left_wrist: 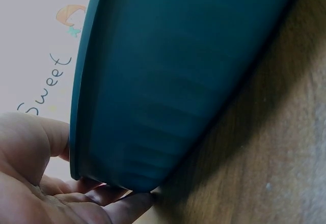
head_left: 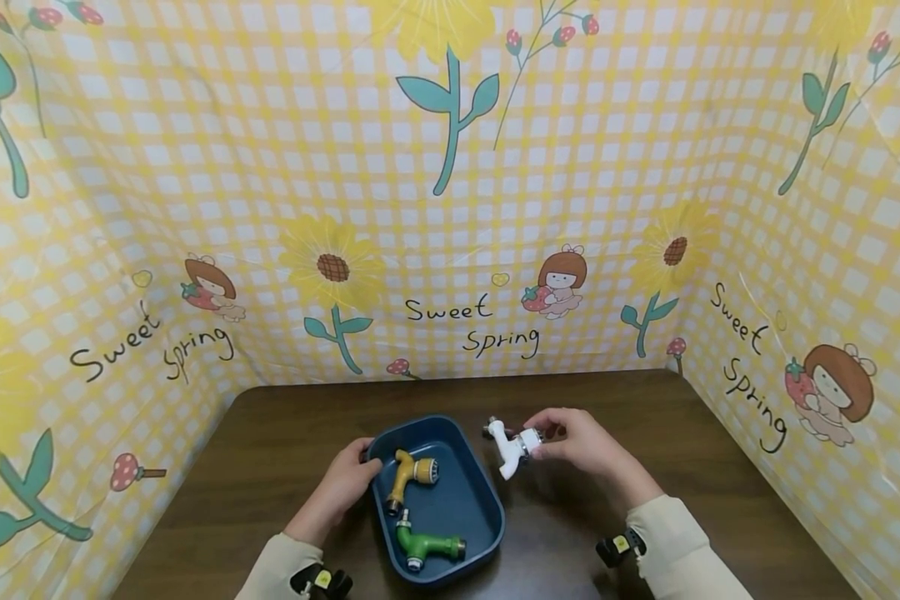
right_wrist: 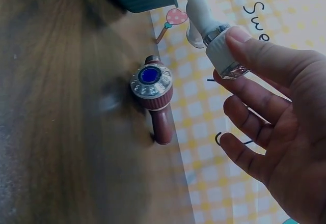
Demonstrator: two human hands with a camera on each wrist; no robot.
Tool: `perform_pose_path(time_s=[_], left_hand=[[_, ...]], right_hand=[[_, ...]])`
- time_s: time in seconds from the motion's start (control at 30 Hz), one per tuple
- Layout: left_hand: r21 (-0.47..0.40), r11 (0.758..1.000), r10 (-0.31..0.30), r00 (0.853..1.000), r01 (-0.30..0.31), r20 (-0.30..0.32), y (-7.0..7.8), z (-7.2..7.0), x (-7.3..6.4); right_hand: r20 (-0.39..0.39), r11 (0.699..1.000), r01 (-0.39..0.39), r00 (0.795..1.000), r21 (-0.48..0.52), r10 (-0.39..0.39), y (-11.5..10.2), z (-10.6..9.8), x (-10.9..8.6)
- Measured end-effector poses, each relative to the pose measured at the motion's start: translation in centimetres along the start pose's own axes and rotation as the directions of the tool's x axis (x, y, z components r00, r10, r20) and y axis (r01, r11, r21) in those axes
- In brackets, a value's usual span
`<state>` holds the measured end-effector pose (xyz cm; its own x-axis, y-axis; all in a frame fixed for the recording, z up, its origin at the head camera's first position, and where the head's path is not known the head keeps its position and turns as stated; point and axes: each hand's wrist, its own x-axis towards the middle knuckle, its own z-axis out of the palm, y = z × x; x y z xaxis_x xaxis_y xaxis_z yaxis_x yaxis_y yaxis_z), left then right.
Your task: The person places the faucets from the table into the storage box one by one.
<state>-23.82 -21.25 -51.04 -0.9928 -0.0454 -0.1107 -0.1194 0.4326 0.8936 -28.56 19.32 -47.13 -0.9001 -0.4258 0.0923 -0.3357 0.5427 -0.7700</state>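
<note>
Right grip [head_left: 585, 446], in the head view, pinches the white tap [head_left: 510, 450] by its broad end, just outside the right rim of the blue tray [head_left: 461, 483]. Left grip [head_left: 345, 479] holds the tray's left side, thumb at the rim. Inside lie the yellow tap [head_left: 403, 479] and the green tap [head_left: 427, 546]; these two look done, while the white one is not yet in.

From the left wrist, fingers curl against the tray's outer wall; its contents are hidden.

On the right wrist view, thumb and forefinger pinch the white tap. Near it, on the desk [right_wrist: 66, 107], is a dark red tap [right_wrist: 155, 103], untouched, so probably also left to do.
</note>
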Motion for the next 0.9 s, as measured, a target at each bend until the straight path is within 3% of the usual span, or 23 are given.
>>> perform_pose_path(time_s=[0.9], left_hand=[[-0.011, 1.0, 0.015, 1.0, -0.015, -0.002, 0.2, 0.1, -0.1]], right_hand=[[0.055, 0.993, 0.094, 0.994, -0.066, -0.09, -3.4, 0.0, 2.5]])
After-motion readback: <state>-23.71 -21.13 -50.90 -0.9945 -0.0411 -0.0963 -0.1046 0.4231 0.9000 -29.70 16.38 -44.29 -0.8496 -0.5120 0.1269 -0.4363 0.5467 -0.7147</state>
